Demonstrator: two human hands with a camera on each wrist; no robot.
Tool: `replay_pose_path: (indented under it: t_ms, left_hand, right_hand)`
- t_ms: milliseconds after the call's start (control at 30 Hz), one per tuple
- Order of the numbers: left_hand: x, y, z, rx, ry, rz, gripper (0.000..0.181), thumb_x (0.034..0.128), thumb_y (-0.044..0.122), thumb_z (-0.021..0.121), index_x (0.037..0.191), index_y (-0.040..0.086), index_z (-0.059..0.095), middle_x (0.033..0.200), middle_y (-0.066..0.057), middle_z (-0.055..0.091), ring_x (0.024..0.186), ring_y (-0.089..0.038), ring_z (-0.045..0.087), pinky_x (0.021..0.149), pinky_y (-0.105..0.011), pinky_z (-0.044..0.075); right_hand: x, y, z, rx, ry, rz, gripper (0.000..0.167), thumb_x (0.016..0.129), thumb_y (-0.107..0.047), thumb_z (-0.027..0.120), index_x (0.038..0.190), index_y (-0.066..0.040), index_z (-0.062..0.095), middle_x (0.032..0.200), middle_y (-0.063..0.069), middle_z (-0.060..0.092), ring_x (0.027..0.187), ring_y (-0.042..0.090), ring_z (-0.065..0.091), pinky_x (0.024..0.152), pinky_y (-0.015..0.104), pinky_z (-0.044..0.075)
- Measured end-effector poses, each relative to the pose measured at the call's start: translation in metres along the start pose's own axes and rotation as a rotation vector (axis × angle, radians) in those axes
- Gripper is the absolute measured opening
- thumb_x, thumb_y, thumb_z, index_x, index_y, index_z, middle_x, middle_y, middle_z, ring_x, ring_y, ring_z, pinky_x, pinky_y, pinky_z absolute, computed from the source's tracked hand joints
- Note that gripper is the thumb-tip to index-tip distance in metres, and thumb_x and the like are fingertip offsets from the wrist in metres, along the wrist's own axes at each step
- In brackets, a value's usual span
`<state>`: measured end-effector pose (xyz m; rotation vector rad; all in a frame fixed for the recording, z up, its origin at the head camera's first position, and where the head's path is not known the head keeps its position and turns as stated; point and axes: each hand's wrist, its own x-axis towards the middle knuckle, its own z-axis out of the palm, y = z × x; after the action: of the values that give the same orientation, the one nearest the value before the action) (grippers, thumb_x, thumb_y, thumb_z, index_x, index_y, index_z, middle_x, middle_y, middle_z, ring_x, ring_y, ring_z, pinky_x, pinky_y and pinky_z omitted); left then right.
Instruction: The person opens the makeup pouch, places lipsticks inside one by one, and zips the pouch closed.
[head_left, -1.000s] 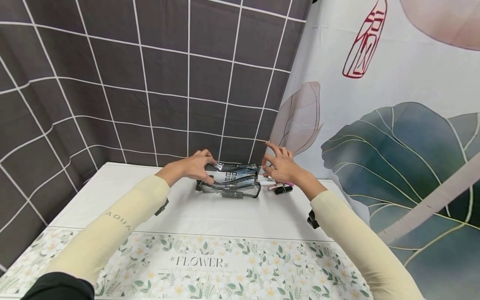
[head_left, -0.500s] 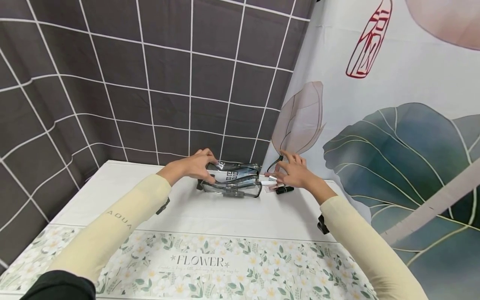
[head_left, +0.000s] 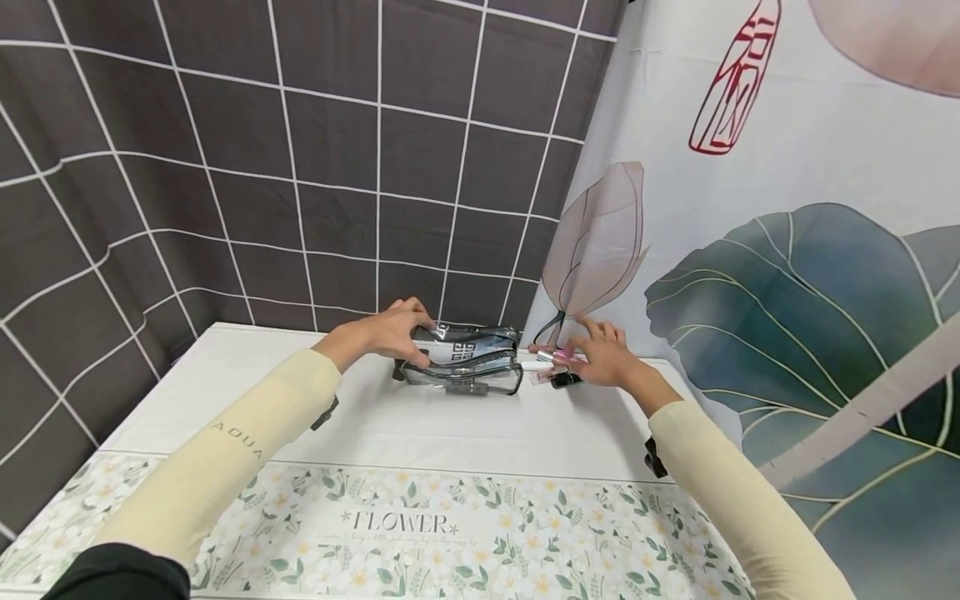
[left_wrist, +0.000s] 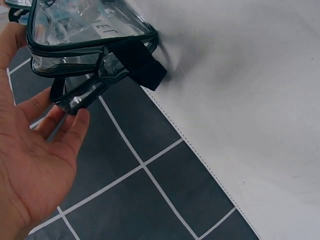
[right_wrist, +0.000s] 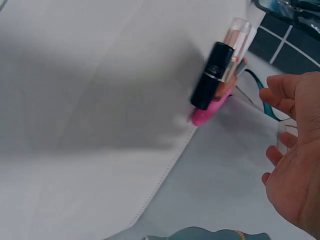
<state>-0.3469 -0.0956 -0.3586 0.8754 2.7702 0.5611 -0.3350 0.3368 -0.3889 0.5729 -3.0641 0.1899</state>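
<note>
A clear plastic pouch (head_left: pixel 463 364) with black trim lies on the white table. My left hand (head_left: pixel 392 332) grips its left end, thumb in front and fingers behind; the left wrist view shows fingertips against the pouch's lower corner. Just right of the pouch lies a small cluster of cosmetics. Among them are a black lipstick tube (right_wrist: pixel 212 76), a clear-topped peach tube (right_wrist: pixel 237 44) and a bright pink tube (right_wrist: pixel 212 110). Beside this cluster, my right hand (head_left: pixel 606 357) has loosely bent fingers and holds nothing. From the head view, its fingers partly cover the cosmetics.
A floral mat printed FLOWER (head_left: pixel 401 523) covers the table's near side. Behind stands a dark gridded cloth (head_left: pixel 322 142), and to the right hangs a white cloth (head_left: pixel 667 117) with a leaf print. Both meet the table's back edge close to the pouch.
My right hand has moved right and lower, from the pouch's right end to beside the cosmetics, where a pink tube now shows. My left hand and the pouch have stayed put.
</note>
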Motion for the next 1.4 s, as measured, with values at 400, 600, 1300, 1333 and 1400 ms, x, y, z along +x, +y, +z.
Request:
replay_pose_path:
  t_ms: [400, 600, 1300, 1333, 1400]
  left_hand:
    - [-0.002, 0.002, -0.001, -0.007, -0.001, 0.001, 0.080, 0.0894, 0.037, 0.080, 0.159, 0.002, 0.061, 0.163, -0.019, 0.046, 0.145, -0.037, 0.044, 0.123, -0.061, 0.047]
    - [-0.001, 0.001, -0.001, 0.002, -0.003, 0.001, 0.080, 0.0889, 0.037, 0.079, 0.159, 0.002, 0.062, 0.163, -0.019, 0.046, 0.146, -0.037, 0.044, 0.123, -0.061, 0.047]
    - [0.002, 0.000, 0.002, 0.006, -0.004, 0.001, 0.082, 0.0893, 0.039, 0.079, 0.161, 0.003, 0.060, 0.164, -0.019, 0.045, 0.148, -0.038, 0.042, 0.124, -0.062, 0.046]
    - [0.001, 0.000, 0.002, 0.006, -0.003, 0.000, 0.082, 0.0892, 0.038, 0.079, 0.161, 0.003, 0.060, 0.164, -0.019, 0.045, 0.147, -0.038, 0.043, 0.124, -0.062, 0.047]
    - [0.001, -0.001, 0.001, 0.008, 0.000, -0.001, 0.082, 0.0890, 0.038, 0.079, 0.160, 0.003, 0.060, 0.164, -0.019, 0.045, 0.147, -0.038, 0.043, 0.124, -0.062, 0.047]
  right_hand:
    - [-0.011, 0.010, 0.013, -0.035, -0.080, 0.043, 0.043, 0.090, -0.015, 0.067, 0.132, -0.008, 0.074, 0.178, 0.034, 0.031, 0.155, 0.064, 0.031, 0.124, 0.079, 0.024]
    - [-0.014, 0.014, 0.018, -0.075, -0.109, 0.069, 0.047, 0.096, -0.016, 0.071, 0.142, -0.007, 0.072, 0.177, 0.035, 0.032, 0.151, 0.063, 0.035, 0.120, 0.075, 0.030]
    - [-0.014, 0.017, 0.040, -0.121, -0.053, 0.073, 0.034, 0.105, -0.015, 0.075, 0.138, -0.011, 0.066, 0.175, 0.037, 0.034, 0.150, 0.065, 0.039, 0.120, 0.078, 0.033]
    - [-0.014, 0.017, 0.040, -0.129, -0.052, 0.070, 0.034, 0.105, -0.015, 0.074, 0.138, -0.011, 0.065, 0.174, 0.037, 0.034, 0.149, 0.065, 0.040, 0.120, 0.078, 0.034]
    - [-0.013, 0.017, 0.041, -0.135, -0.052, 0.064, 0.032, 0.106, -0.015, 0.073, 0.137, -0.011, 0.064, 0.174, 0.038, 0.035, 0.149, 0.066, 0.040, 0.120, 0.078, 0.035]
